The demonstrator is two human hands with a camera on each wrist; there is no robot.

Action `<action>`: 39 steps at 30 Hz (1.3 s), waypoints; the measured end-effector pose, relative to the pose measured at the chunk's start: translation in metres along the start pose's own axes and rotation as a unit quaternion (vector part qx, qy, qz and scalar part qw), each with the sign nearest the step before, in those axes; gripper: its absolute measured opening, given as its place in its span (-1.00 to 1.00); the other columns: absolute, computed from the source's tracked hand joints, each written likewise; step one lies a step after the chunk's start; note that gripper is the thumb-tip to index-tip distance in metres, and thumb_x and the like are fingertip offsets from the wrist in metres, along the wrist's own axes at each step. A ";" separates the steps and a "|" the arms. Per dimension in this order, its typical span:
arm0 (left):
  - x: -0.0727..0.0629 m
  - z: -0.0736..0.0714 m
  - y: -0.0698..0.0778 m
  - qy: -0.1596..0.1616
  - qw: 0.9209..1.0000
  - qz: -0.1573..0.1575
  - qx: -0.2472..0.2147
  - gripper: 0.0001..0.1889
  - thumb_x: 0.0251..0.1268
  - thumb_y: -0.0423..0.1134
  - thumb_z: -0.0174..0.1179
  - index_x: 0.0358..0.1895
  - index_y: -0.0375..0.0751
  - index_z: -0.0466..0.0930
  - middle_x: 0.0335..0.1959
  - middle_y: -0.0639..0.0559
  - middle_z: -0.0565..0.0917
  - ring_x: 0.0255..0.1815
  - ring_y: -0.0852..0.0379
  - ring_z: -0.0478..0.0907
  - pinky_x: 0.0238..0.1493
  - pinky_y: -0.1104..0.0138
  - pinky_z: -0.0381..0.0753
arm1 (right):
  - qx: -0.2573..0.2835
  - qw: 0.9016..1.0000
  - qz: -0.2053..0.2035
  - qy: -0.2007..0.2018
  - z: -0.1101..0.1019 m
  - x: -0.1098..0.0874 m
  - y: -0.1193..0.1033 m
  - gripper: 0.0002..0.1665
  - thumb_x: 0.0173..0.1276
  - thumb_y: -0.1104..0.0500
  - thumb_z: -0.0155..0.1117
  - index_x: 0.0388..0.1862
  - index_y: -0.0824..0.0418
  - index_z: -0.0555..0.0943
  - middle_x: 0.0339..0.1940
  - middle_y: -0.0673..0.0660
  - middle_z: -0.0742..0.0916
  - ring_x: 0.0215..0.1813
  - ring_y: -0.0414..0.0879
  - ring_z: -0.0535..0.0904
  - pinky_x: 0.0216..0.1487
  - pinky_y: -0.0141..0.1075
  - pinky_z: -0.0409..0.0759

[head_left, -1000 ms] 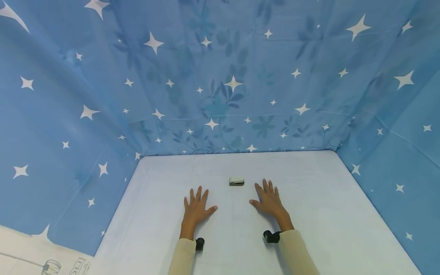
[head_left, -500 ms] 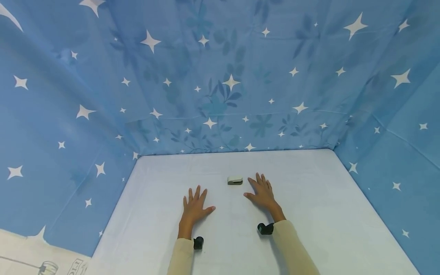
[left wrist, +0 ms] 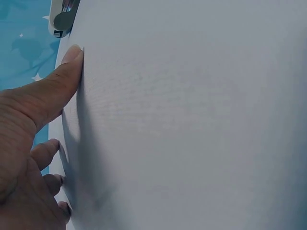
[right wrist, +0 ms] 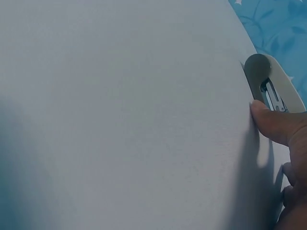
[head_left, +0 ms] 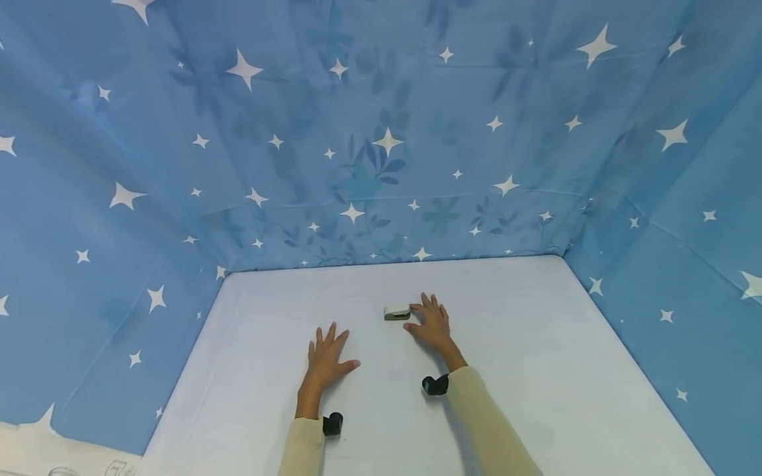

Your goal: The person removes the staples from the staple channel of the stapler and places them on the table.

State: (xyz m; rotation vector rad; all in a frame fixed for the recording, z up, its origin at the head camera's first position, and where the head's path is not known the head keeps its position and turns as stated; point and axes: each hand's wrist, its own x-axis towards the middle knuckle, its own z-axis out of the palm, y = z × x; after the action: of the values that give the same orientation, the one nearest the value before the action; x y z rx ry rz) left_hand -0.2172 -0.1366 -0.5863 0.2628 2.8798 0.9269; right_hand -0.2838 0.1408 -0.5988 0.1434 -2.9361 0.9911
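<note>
A small stapler [head_left: 394,312], white on top and grey-green below, lies on the white table. Its rounded end and metal inside show in the right wrist view. My right hand [head_left: 433,328] is at its right end, thumb and index finger spread apart close to it. Whether a fingertip touches the stapler I cannot tell. My left hand [head_left: 324,363] rests on the table to the left and nearer, fingers spread and holding nothing. In the left wrist view, part of the stapler [left wrist: 64,19] appears beyond the left thumb [left wrist: 57,86].
Blue star-patterned cloth [head_left: 381,132] hangs behind the white table [head_left: 506,317] and along both sides. A black wrist camera [head_left: 333,424] sits by the left sleeve, another black camera [head_left: 436,385] by the right one. Pale printed cloth shows at lower left.
My right hand has moved left and forward up to the stapler's right end. The left hand stays on the table, and the whole head view has shifted slightly.
</note>
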 end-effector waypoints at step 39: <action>0.004 -0.001 0.000 0.018 1.000 0.011 -0.008 -0.22 0.06 -0.02 0.46 0.35 -0.26 0.42 0.51 -0.37 0.16 0.54 -0.48 -0.16 0.45 -0.36 -0.10 | 0.005 0.998 -0.004 0.061 0.005 0.000 -0.003 -0.48 0.14 0.02 0.51 0.05 0.23 0.70 0.38 0.25 0.50 0.52 0.24 0.20 0.48 0.24 0.13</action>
State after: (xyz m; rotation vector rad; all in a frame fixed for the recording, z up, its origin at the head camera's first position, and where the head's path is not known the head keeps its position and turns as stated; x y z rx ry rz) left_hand -0.2212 -0.1363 -0.5854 0.2805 2.9063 0.9663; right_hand -0.2831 0.1360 -0.6009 0.0909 -2.8189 0.9780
